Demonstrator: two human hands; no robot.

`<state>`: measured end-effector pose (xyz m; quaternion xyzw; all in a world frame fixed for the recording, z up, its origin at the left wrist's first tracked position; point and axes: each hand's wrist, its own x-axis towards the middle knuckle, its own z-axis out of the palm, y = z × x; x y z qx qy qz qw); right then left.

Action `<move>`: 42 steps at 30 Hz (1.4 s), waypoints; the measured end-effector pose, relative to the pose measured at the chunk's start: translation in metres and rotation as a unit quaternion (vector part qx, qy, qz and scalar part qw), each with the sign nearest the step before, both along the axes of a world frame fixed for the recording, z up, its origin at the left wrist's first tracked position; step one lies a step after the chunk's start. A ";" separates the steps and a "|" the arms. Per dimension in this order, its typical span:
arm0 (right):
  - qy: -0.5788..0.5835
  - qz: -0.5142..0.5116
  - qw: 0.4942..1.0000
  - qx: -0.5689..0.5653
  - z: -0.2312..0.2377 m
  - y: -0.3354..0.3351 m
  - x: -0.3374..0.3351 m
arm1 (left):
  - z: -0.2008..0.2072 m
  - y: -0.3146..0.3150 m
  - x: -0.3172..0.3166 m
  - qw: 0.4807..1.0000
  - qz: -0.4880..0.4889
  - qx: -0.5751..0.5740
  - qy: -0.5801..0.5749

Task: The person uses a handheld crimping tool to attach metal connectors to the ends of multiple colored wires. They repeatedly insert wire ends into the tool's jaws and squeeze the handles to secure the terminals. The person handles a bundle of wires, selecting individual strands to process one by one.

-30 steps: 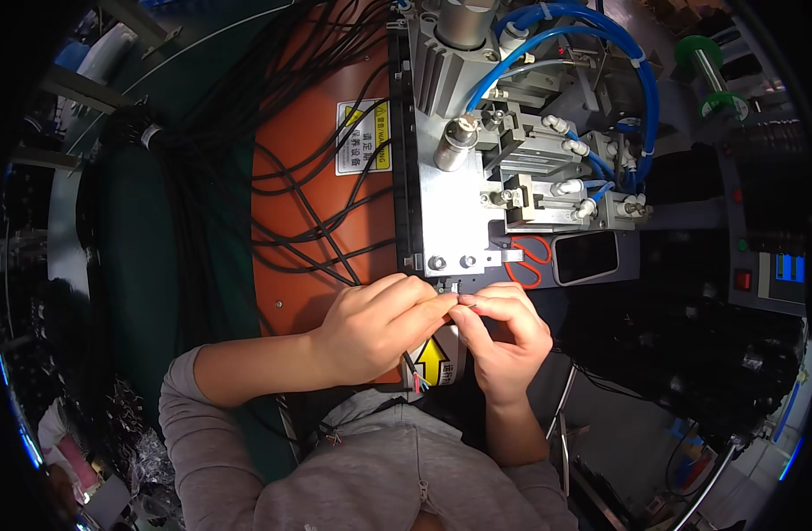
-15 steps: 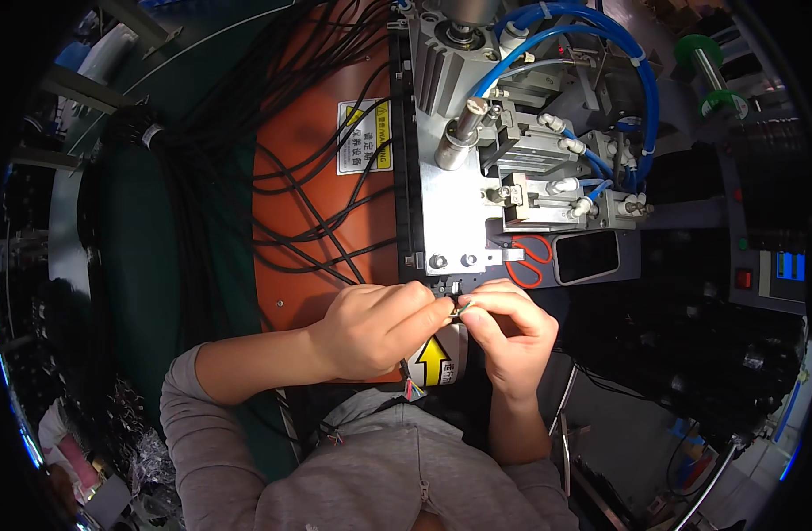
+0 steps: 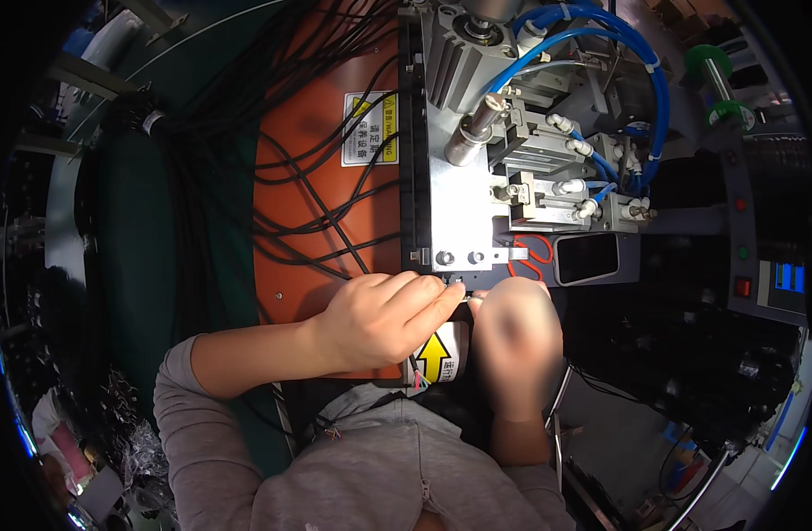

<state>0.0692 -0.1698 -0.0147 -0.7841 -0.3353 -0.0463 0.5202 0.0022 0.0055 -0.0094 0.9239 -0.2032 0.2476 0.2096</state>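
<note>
Preparing a wire (image 3: 470, 299) seems underway, the left hand (image 3: 384, 319) pinching it, the right hand (image 3: 517, 341) too blurred to tell its hold, the next move likely needing careful alignment toward the machine (image 3: 460, 203) beyond the grip.

Head-worn, the fisheye looks steeply down from close above the grey zip-front jacket (image 3: 357, 469) at lower centre, facing pneumatic machinery (image 3: 543, 146) upper right of centre.

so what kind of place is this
Most likely a factory workstation, judging by the metal machine with its blue hoses, the big bundle of black cables off to the left, and the coloured wire ends just below the left hand.
</note>
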 end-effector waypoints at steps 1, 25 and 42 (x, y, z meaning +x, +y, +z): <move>-0.047 -0.025 0.998 -0.027 -0.002 0.000 -0.001 | -0.002 -0.002 0.000 1.000 0.007 0.012 -0.005; 0.134 -0.037 0.990 -0.009 -0.032 0.007 0.001 | -0.004 -0.011 0.000 0.997 0.021 0.062 0.042; 0.077 -0.048 0.996 -0.009 -0.032 0.008 0.001 | 0.008 -0.008 -0.006 0.989 0.049 0.109 0.083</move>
